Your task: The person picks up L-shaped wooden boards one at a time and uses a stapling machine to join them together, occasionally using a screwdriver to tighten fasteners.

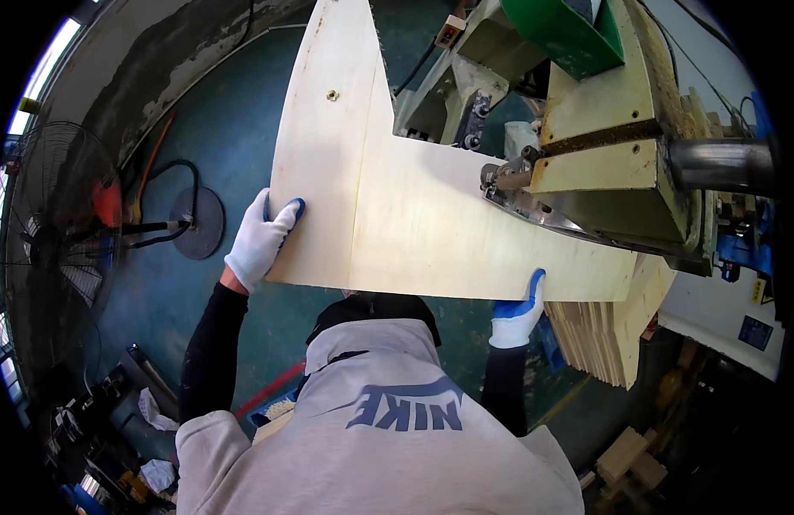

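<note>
Between my hands is a large pale plywood panel (414, 223), cut in an L-like shape with a long tapering arm reaching away from me. A small brass-coloured metal insert (332, 95) sits in that arm. My left hand (261, 236), in a white glove with blue palm, grips the panel's left edge, thumb on top and fingers underneath. My right hand (519, 313), gloved alike, holds the near edge toward the right, its thumb over the top. The panel's right part lies under the head of a cream-coloured machine (599, 184), near its metal nose (504, 176).
A stack of cut plywood pieces (594, 339) stands under the panel's right end. On the left are a floor fan (49, 232) and a round dark base (197, 223). A green bin (568, 39) sits atop the machine. Wood offcuts (624, 455) lie at lower right.
</note>
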The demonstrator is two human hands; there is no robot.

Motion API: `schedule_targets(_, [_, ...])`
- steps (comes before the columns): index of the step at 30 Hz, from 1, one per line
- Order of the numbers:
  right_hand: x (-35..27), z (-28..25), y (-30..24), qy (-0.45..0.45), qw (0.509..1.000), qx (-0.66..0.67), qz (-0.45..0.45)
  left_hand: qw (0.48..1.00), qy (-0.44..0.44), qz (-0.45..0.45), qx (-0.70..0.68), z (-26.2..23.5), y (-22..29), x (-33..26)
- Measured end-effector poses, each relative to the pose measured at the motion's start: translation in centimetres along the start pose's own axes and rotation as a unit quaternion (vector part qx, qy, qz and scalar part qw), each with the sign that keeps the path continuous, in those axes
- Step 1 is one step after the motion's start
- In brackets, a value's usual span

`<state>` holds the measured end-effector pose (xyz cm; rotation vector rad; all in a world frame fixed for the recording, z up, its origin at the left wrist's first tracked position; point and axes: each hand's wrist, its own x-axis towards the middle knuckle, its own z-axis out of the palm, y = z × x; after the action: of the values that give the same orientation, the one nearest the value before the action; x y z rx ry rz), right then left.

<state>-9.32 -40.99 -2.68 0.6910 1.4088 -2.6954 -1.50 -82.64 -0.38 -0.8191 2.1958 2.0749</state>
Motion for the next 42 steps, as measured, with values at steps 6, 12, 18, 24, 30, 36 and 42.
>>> schedule_targets(6, [0.9, -0.7, -0.1, -0.009, 1.0, 0.011, -0.023, 0.997, 0.02, -0.026, -0.076, 0.5, -0.3, -0.2])
schedule_targets(12, [1.7, -0.8, 0.9, -0.007, 0.998, 0.055, -0.002, 0.998, 0.019, 0.001, -0.064, 0.4, 1.0, -0.4])
schedule_targets(18, [2.2, -2.2, 4.6, -0.014, 0.992, 0.126, 0.028, 0.999, 0.011, 0.054, 0.001, 0.5, 7.5, -1.2])
schedule_targets(24, [4.4, -1.1, 1.1, -0.092, 0.99, 0.098, 0.034, 0.992, 0.092, 0.091, 0.008, 1.1, 1.3, -1.9])
schedule_targets(30, [5.0, -3.6, 0.2, -0.139, 0.982, 0.093, 0.09, 0.991, 0.104, 0.057, -0.062, 2.5, -0.4, -6.9])
schedule_targets(36, [1.9, -5.7, 0.9, -0.129, 0.977, 0.082, 0.15, 0.985, 0.128, 0.066, -0.094, 2.3, -3.3, -11.0])
schedule_targets(42, [1.9, -5.6, 0.5, -0.138, 0.977, 0.07, 0.148, 0.983, 0.131, 0.039, -0.12, 3.0, -4.4, -12.3])
